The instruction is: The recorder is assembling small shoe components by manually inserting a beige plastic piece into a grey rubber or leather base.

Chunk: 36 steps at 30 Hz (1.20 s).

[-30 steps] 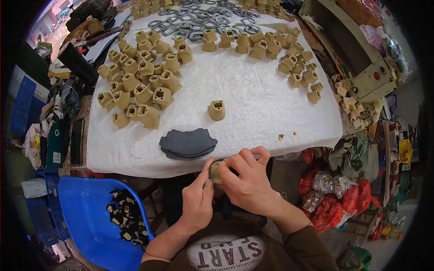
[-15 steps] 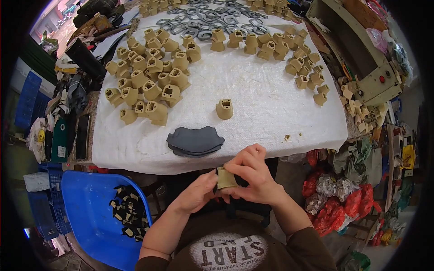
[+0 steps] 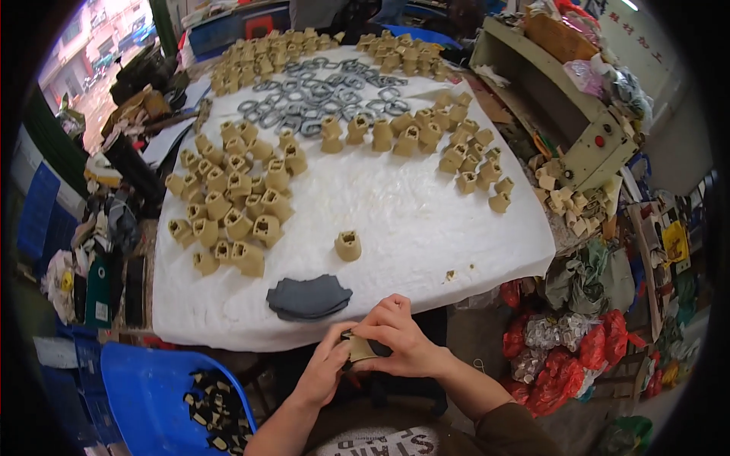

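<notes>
Just off the table's near edge, my left hand [image 3: 325, 371] and my right hand [image 3: 401, 340] both grip one tan, hollow, block-like piece [image 3: 360, 349]. My left fingers press on its left side, where a dark strip shows at the top. My right thumb and fingers close round its other side, and dark material shows beneath them. Fingers hide much of the piece. A stack of dark grey curved sheets [image 3: 310, 297] lies on the white-covered table [image 3: 411, 258] beyond my left hand. One similar tan piece [image 3: 348, 245] stands alone, its squarish opening facing up.
Many tan pieces [image 3: 236, 182] cluster on the table's left, others [image 3: 468, 156] on the right. Grey rings [image 3: 319, 99] spread across the far part. A blue tub [image 3: 129, 380] of dark and tan bits stands lower left. Red bags [image 3: 559, 372] sit lower right; a metal machine [image 3: 601, 144] stands beyond.
The view has tilted up, so the table sits lower and more of the far side shows. My left fingers have shifted over the top of the tan piece; both hands keep hold of it.
</notes>
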Motion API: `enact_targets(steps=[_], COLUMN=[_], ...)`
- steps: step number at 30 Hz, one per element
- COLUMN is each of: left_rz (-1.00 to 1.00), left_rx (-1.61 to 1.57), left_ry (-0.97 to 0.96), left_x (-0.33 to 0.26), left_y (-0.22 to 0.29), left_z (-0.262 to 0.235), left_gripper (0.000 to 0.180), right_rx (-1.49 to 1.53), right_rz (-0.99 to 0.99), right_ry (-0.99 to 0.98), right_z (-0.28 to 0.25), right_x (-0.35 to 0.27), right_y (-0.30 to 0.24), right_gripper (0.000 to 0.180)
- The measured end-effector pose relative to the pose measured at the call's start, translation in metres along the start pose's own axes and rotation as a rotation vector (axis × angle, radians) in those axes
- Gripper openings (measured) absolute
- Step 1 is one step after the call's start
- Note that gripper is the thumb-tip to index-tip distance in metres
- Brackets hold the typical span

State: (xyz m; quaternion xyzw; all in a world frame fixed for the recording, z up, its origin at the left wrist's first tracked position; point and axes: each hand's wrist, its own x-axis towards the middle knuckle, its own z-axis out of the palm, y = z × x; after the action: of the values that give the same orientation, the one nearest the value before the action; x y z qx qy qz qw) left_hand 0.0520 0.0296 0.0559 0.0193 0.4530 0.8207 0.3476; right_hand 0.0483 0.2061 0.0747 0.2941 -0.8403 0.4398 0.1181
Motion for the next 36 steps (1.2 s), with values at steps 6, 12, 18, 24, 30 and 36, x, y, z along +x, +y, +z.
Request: enact_targets(steps=[6,12,18,24,30,36], left_rz=[0.510,0.739,0.950,1.098,1.004,0.511], left_rx=[0.378,0.552,0.933,1.173,0.945,0.323], left_ry=[0.199,0.206,0.191,0.148,0.134,0.205], left_x=[-0.012,-0.011,-0.008,-0.007,-0.012,-0.012], left_y=[-0.003,0.000,0.010,0.010,0.001,0.015], left_z=[-0.006,-0.001,0.005,0.006,0.010,0.004], left_gripper=[0.025,0.014,0.010,0.014,0.018,0.054], right_rx=[-0.004,0.097,0.101,0.156,0.119,-0.029], right_rz=[0.040,0.029,0.023,0.013,-0.020,-0.068], right_ry=[0.122,0.117,0.017,-0.062,0.010,0.035], right_z=[-0.003,-0.004,-0.011,-0.005,-0.009,-0.011], right_x=[-0.002,-0.003,-0.004,-0.005,0.000,0.000], right_y=[0.002,-0.002,-0.004,-0.005,-0.005,-0.010], right_gripper=[0.047,0.048,0.046,0.043,0.048,0.052])
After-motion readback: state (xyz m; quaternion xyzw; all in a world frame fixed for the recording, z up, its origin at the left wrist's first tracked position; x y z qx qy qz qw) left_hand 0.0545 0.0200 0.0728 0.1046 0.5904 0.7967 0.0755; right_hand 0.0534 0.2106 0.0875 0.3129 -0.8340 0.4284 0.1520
